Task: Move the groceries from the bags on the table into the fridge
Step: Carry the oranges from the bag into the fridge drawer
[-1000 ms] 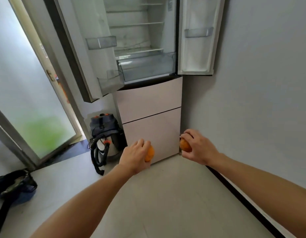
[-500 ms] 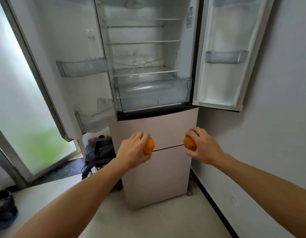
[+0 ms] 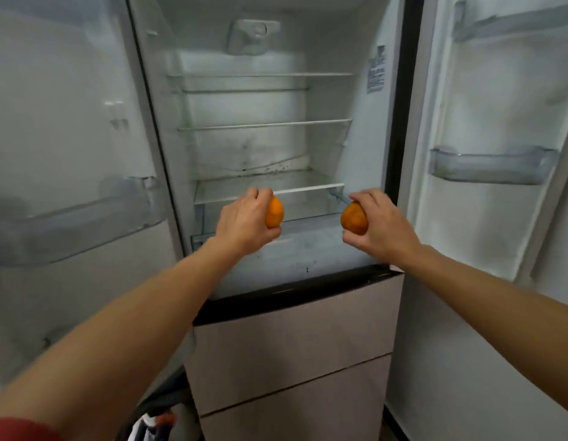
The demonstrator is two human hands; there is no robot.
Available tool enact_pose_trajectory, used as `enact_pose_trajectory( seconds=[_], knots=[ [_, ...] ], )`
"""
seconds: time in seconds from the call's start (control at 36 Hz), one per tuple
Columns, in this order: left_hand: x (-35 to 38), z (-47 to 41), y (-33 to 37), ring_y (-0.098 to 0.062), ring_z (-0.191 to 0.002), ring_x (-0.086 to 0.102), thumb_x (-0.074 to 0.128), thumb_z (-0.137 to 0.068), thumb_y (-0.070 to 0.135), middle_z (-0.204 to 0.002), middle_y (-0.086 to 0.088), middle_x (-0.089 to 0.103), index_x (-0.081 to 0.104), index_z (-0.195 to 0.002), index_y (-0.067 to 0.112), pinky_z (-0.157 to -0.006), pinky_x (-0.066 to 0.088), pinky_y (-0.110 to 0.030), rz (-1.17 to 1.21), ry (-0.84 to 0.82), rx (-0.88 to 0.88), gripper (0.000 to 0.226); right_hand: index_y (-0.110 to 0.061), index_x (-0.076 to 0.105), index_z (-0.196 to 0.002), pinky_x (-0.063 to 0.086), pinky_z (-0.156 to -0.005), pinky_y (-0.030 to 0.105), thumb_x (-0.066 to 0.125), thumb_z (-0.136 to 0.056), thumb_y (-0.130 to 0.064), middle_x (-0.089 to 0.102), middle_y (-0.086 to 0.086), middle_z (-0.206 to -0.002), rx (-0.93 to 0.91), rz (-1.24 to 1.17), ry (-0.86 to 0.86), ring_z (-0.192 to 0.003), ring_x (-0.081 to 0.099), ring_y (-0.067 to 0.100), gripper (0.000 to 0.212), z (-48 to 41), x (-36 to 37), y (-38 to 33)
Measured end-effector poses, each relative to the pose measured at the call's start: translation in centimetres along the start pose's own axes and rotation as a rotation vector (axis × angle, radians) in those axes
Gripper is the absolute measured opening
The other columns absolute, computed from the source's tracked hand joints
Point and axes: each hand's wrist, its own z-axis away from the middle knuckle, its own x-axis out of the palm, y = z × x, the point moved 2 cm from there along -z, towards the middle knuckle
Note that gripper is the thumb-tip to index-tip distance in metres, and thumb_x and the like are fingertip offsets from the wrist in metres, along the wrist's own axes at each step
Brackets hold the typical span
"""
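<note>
Before the open fridge [image 3: 260,154], left hand [image 3: 244,222] gripping orange [image 3: 274,212], right hand [image 3: 379,224] gripping second orange [image 3: 353,219], bare shelves beyond

I am standing in a home kitchen: a household fridge [image 3: 260,138] is gaping open before me, door shelves [image 3: 492,165] showing, pale drawers [image 3: 292,351] below, plain wall [image 3: 467,361] beside it.

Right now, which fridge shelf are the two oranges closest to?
The lowest glass shelf, with the white front strip. The left hand and right hand hold their oranges just before it; the two upper shelves sit well above.
</note>
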Motion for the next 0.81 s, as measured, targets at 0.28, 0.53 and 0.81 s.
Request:
enact_pose_trajectory(
  seconds=[0.28,0.53,0.81],
  knots=[
    [6.3,-10.1,-3.8,-0.029,-0.098,0.057,0.07,-0.079,0.047,-0.119,-0.006,0.052,0.039,-0.127,0.022,-0.071,0.044,-0.037,-0.236,-0.142,0.116,0.063,-0.021,0.051,-0.125,0.05,-0.08,0.038,0.075,-0.072,-0.046,0.054,0.006,-0.114,-0.109,0.121,-0.192,-0.096,0.056,0.028,0.063,-14.5,6.1,2.7],
    [14.6,-16.3,-7.2,-0.028,-0.101,0.059,0.074,-0.071,0.048,-0.12,-0.005,0.057,0.043,-0.128,0.022,-0.07,0.042,-0.033,-0.378,-0.477,0.164,0.07,-0.026,0.052,-0.122,0.046,-0.071,0.033,0.067,-0.079,-0.052,0.061,0.002,-0.11,-0.292,0.308,-0.746,-0.089,0.056,0.021,0.052,-22.4,19.1,5.5],
    [22.5,-19.7,-10.8,-0.031,-0.104,0.059,0.074,-0.074,0.044,-0.122,-0.009,0.055,0.04,-0.131,0.017,-0.07,0.039,-0.034,-0.416,-0.716,0.112,0.071,-0.02,0.048,-0.131,0.048,-0.082,0.038,0.067,-0.082,-0.045,0.052,0.015,-0.121,-0.404,0.246,-0.921,-0.103,0.059,0.036,0.058,-25.5,31.5,6.8]
  ],
)
